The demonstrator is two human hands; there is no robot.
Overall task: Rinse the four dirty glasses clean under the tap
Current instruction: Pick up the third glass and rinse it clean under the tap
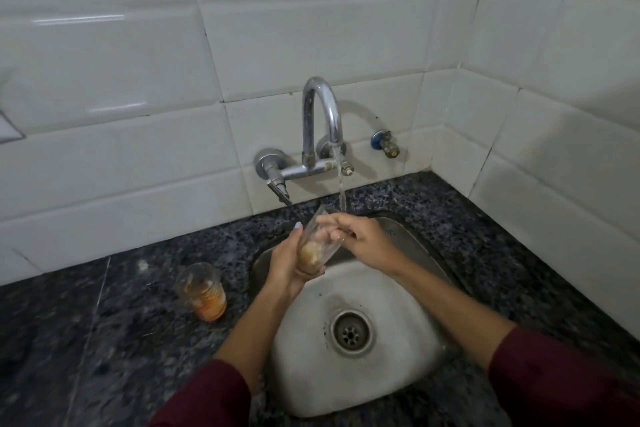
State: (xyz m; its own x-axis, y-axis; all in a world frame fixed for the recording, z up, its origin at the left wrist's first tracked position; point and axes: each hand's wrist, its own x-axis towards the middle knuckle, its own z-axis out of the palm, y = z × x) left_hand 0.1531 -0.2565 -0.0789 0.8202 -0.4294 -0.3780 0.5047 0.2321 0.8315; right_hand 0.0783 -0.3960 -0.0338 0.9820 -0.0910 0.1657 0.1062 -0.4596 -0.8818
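A clear glass (313,246) with brownish residue in its bottom is tilted over the sink, its mouth up near the water stream. My left hand (287,263) grips its lower body. My right hand (356,236) rests on its upper part, fingers at the rim. The chrome tap (322,121) on the wall is running, and the stream falls just past the glass's mouth. A second dirty glass (202,291) with orange-brown residue stands on the counter left of the sink. No other glasses are in view.
The steel sink (408,315) with its round drain (351,333) is set in a dark speckled granite counter (86,340). White tiled walls meet in a corner at the right. A small blue-capped valve (384,144) sticks out of the wall right of the tap.
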